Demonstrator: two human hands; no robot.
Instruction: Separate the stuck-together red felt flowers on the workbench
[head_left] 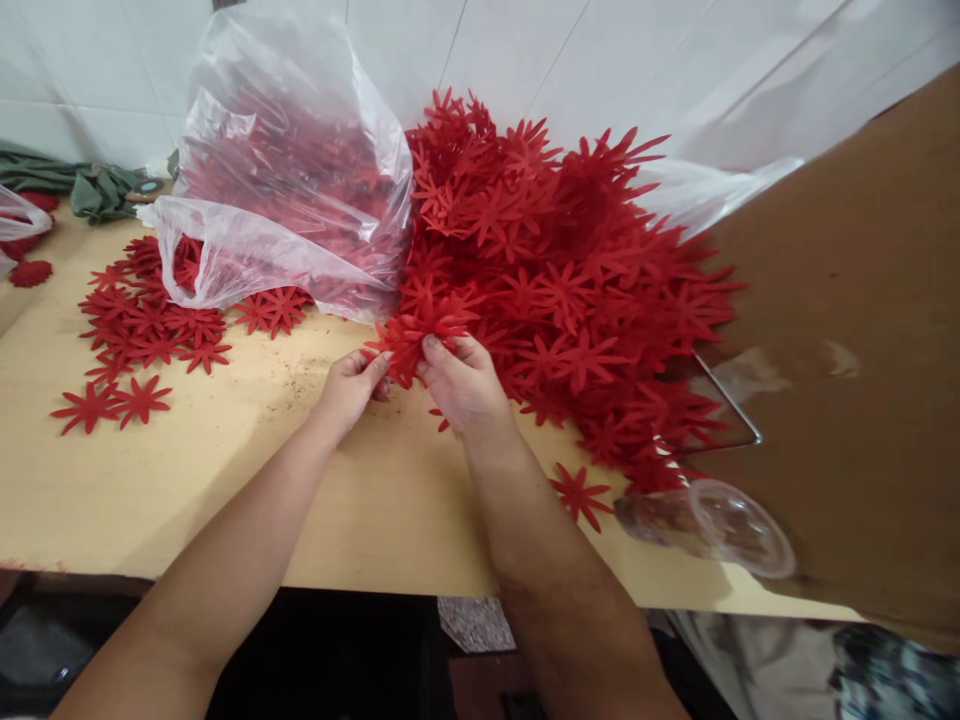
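Observation:
Both hands meet over the middle of the table at a bunch of red flower-shaped cutouts (409, 340) with narrow petals. My left hand (358, 388) pinches petals at the bunch's left side, thumb on top. With thumb and fingers closed, my right hand (466, 382) grips the bunch from the right. How many layers are in it I cannot tell. Right behind the hands rises a large heap of the same red cutouts (540, 260). A translucent plastic bag (292, 180) full of red pieces stands to the left of the heap.
Loose red cutouts (150, 320) lie on the wooden table (360, 500) at left. A single cutout (581, 495) lies near a clear plastic cup (739, 528) on its side. A brown cardboard panel (847, 350) borders the right. Green cloth (97, 185) lies at back left, against the white tiled wall (510, 60).

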